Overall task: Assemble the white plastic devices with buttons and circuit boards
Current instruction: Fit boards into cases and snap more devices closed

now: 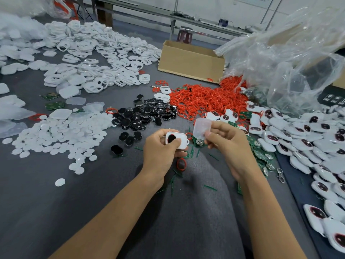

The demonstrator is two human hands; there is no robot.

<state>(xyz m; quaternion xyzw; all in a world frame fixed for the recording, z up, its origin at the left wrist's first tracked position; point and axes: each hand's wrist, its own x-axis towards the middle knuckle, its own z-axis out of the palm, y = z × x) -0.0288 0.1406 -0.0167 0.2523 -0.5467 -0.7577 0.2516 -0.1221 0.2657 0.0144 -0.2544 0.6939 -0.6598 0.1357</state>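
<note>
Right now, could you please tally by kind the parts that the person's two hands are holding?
white casing with a black button: 1, gripped by the left hand
translucent cover: 1, pinched by the right hand
Total: 2

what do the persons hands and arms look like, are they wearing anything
The left hand and right hand are bare: no gloves, rings or tape. No sleeve, watch or wristband shows anywhere up to the frame edge, and there are no markings.
</note>
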